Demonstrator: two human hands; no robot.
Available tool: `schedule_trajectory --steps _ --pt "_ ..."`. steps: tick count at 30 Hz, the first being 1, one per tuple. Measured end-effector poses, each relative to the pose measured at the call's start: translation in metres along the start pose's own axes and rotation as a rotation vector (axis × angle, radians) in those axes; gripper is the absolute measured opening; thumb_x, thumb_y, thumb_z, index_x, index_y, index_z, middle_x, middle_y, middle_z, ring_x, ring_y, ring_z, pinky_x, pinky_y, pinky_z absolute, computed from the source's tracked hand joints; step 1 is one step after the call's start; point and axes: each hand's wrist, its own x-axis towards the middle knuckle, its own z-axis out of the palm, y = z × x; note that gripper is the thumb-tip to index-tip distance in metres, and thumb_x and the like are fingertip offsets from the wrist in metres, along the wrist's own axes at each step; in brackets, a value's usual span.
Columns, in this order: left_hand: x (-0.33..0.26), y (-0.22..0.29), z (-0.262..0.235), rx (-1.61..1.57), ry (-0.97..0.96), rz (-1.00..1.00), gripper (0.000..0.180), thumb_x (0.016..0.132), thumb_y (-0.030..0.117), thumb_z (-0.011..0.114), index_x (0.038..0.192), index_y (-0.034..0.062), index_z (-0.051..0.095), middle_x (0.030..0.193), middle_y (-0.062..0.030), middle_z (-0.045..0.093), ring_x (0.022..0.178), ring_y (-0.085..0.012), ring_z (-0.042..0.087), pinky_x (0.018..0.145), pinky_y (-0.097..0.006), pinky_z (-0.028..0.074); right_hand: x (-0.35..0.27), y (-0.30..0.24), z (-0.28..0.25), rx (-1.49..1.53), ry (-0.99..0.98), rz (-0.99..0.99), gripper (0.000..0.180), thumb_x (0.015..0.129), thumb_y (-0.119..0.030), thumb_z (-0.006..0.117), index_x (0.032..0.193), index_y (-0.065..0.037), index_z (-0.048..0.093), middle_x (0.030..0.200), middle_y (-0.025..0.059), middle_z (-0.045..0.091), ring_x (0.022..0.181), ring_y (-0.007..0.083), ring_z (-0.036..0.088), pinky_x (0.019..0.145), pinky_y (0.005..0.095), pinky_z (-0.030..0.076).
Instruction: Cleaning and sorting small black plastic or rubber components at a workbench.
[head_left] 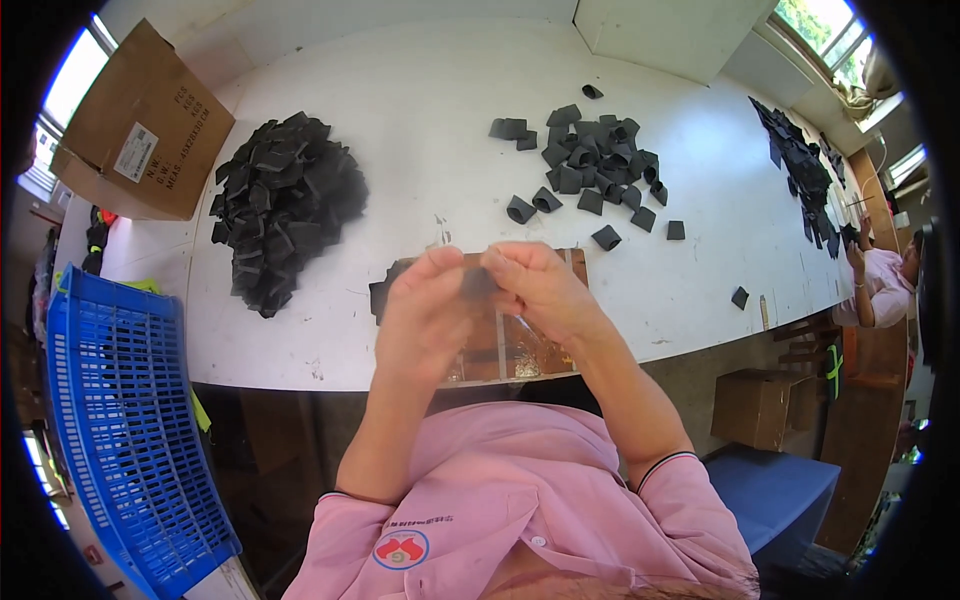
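Fingers of both hands are pinched together mid-frame around one small dark piece (478, 283). The left hand (425, 315) and right hand (540, 290) meet right over it, fingertips closed tight, so most of the piece is hidden and I can't tell its exact shape.

Going big to small: the white table (420, 130) fills the upper half of the frame. A blue plastic crate (120, 420) sits at lower left, and a cardboard box (140, 125) at upper left. The big heap of flat black pieces (285, 205) lies left of centre. A scatter of folded black loops (595, 160) is at upper centre-right, well apart from the heap. Just under the hands there's a brown board (510, 345) near the table edge. At far right a co-worker's sleeve (885, 285) shows beside another dark pile (800, 165).

Risk, I'd guess: the piece is tiny and held only by fingertips above the table edge, so a slack pinch could drop it into the lap or onto the floor.
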Motion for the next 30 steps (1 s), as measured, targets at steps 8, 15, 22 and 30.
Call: schedule_trajectory --steps 8,15,22,30 --pt "0.007 -0.01 0.011 1.088 0.168 0.62 0.028 0.079 0.004 0.056 0.105 -0.0031 0.049 0.082 -0.0072 0.056 0.065 -0.0093 0.05 0.057 -0.019 0.039 -0.021 -0.004 0.011 -0.577 0.369 -0.418 0.021 0.081 -0.021 0.058 0.083 -0.001 0.054 0.066 0.001 0.046 0.055 0.0085 0.046 0.049 0.0221 0.037" --pt "0.007 -0.003 0.013 1.38 -0.033 0.804 0.016 0.071 -0.007 0.054 0.085 -0.0024 0.059 0.085 -0.0075 0.058 0.074 -0.0144 0.055 0.066 -0.024 0.044 -0.034 -0.006 0.031 -1.054 0.456 -0.807 0.036 0.064 -0.019 0.073 0.09 -0.002 0.054 0.081 0.0095 0.05 0.061 0.0202 0.053 0.05 0.0278 0.045" --pt "0.0 -0.001 0.004 0.608 0.041 0.647 0.007 0.08 0.004 0.056 0.086 0.0007 0.056 0.084 -0.0097 0.056 0.075 -0.0154 0.051 0.075 -0.028 0.042 -0.025 -0.007 0.034 -0.969 0.475 -0.774 0.016 0.067 -0.004 0.067 0.08 -0.002 0.058 0.072 0.0068 0.052 0.062 0.0187 0.054 0.048 0.0295 0.042" --pt "-0.002 -0.003 0.002 0.7 0.102 0.628 0.005 0.079 0.0 0.053 0.083 -0.0013 0.057 0.084 -0.0084 0.059 0.077 -0.0123 0.053 0.074 -0.024 0.042 -0.033 -0.009 0.028 -0.99 0.457 -0.815 0.013 0.068 -0.003 0.065 0.079 -0.001 0.059 0.073 0.0079 0.054 0.06 0.0208 0.053 0.05 0.0287 0.043"
